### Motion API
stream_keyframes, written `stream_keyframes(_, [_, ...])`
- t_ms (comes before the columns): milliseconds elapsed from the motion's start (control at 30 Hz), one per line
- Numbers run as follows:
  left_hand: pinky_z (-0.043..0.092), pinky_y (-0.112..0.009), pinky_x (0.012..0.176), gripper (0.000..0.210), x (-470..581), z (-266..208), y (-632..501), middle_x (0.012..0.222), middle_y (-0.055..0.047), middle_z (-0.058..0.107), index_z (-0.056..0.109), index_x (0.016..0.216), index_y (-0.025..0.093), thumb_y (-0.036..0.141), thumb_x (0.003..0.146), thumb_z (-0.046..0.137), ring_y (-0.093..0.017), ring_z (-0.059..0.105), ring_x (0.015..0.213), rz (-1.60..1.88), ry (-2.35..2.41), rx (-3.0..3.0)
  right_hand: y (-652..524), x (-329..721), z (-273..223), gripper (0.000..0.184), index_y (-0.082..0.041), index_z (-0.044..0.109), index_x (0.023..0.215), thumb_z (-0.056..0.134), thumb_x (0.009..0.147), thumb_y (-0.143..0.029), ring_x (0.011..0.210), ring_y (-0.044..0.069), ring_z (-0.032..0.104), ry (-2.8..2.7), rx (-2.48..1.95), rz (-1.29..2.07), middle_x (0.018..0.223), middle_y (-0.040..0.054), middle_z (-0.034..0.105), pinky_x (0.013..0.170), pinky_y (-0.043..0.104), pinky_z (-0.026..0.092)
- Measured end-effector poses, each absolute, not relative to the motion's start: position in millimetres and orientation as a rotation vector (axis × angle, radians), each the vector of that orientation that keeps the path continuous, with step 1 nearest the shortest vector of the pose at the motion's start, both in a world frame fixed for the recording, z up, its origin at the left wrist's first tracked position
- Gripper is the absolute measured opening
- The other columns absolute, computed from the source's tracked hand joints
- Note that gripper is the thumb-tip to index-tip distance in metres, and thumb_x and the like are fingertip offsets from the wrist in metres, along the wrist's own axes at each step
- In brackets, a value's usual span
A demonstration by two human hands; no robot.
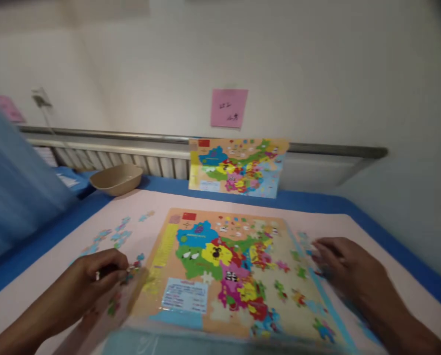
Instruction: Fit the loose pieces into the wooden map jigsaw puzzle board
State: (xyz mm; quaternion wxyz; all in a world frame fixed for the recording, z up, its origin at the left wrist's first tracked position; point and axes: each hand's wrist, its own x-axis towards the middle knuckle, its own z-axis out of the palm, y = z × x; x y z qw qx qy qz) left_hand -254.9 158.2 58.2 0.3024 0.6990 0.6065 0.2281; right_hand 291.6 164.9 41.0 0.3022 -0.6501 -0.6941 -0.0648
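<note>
A jigsaw puzzle board (202, 246) with a colourful map lies flat in front of me, its left and middle parts mostly filled, with loose pieces scattered over its pale right side. My left hand (94, 276) is beside the board's left edge, thumb and fingertips closed on what looks like a small multicoloured puzzle piece (132, 268). Just past the right edge, my right hand (349, 268) has its fingers bent down and together over some blurred pieces. What it holds, if anything, is hidden.
Loose puzzle pieces (120, 236) are strewn left of the board. A beige basin (117, 180) stands at the back left. A printed map picture (238, 167) leans upright against the wall rail (335, 149). A pink note (229, 108) hangs above; blue cloth (17, 177) borders the left.
</note>
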Motion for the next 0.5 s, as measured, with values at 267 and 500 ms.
stream_keyframes(267, [0.03, -0.028, 0.057, 0.02, -56, 78, 137, 0.065, 0.003, 0.049, 0.06, 0.076, 0.02, 0.041, 0.075, 0.059, -0.015, 0.041, 0.062, 0.639, 1.121, 1.533, 114, 220, 100, 0.016, -0.022, 0.062, 0.098, 0.048, 0.103, -0.018, 0.082, 0.019, 0.062, -2.143, -1.107, 0.003, 0.089, 0.0036, 0.066, 0.076, 0.031, 0.048])
stream_keyframes(500, [0.03, -0.029, 0.055, 0.02, 15, 90, 134, 0.062, 0.004, 0.051, 0.062, 0.074, 0.02, 0.04, 0.072, 0.058, -0.014, 0.043, 0.059, 0.643, 1.023, 1.455, 94, 244, 130, 0.011, -0.023, 0.064, 0.102, 0.053, 0.101, -0.019, 0.087, 0.02, 0.062, -2.208, -1.161, 0.016, 0.095, 0.005, 0.067, 0.079, 0.033, 0.048])
